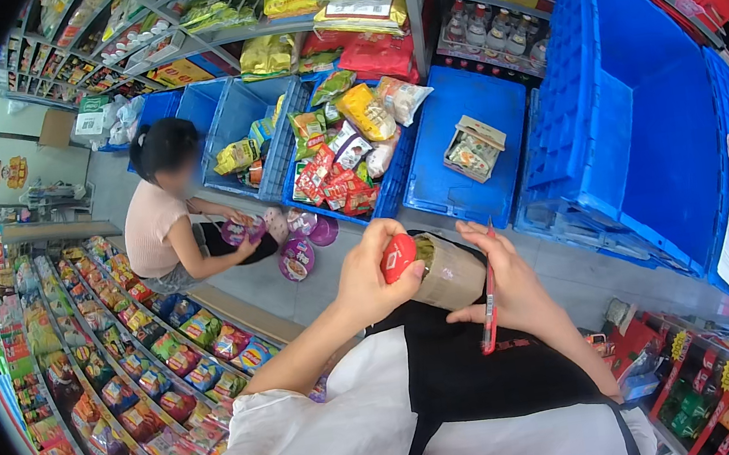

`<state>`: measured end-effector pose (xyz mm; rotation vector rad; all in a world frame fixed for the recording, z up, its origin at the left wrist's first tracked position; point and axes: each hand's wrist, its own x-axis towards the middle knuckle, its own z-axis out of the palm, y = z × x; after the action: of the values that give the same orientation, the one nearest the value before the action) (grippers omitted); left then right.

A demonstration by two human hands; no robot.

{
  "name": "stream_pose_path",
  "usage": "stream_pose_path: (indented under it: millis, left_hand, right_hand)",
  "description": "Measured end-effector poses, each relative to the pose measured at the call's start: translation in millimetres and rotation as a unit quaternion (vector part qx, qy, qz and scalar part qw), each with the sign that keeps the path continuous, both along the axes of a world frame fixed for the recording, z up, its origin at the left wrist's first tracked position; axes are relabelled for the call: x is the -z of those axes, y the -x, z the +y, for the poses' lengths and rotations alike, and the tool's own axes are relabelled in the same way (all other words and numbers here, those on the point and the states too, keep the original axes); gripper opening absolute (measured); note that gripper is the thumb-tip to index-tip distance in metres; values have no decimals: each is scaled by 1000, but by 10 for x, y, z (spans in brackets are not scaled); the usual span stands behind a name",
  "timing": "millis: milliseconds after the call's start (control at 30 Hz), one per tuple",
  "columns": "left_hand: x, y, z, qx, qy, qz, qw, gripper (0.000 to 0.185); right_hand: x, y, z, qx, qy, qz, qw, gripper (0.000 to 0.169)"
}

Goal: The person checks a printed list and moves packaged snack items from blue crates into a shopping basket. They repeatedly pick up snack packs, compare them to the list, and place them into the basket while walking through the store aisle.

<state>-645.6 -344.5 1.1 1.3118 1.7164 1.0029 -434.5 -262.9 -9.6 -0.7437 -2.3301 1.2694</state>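
In front of my black apron is a small brown cardboard box (457, 274), tilted, with greenish contents at its end. My left hand (370, 271) pinches a small red item (399, 259) with a white mark, right at that end of the box; whether it is a packet or a lid I cannot tell. My right hand (515, 273) spreads along the other side of the box, its thumb below. A red pen (489, 301) lies across this hand, held at the fingers, its tip pointing up and away.
Ahead, a blue crate (395, 199) is heaped with snack bags. Beside it, an open carton of packets (475, 151) sits on a blue lid (427, 181). Tall blue crates (641, 122) stand right. A crouching person (161, 233) at left holds a purple tub (244, 229). Snack shelves (134, 368) line the left.
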Motion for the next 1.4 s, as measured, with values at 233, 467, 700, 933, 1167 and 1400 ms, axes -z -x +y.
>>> stream_pose_path:
  millis: [233, 467, 700, 933, 1167, 1400]
  left_hand:
    - [4, 371, 89, 126, -135, 149, 971, 56]
    - [86, 757, 46, 52, -73, 23, 996, 51]
    - [-71, 1890, 271, -317, -180, -152, 919, 31]
    - [1703, 2289, 487, -164, 205, 322, 910, 60]
    - [2912, 2488, 740, -193, 278, 268, 902, 63]
    - [3426, 2495, 449, 60, 418, 109, 900, 19]
  right_hand:
    - [-6, 647, 131, -77, 176, 60, 980, 96]
    - [-248, 1024, 100, -27, 178, -41, 983, 66]
    - [910, 360, -51, 279, 129, -124, 944, 38]
    - [579, 489, 49, 352, 231, -35, 906, 30]
    - [676, 337, -59, 382, 213, -49, 898, 32]
    - [612, -2, -203, 460, 220, -104, 854, 37]
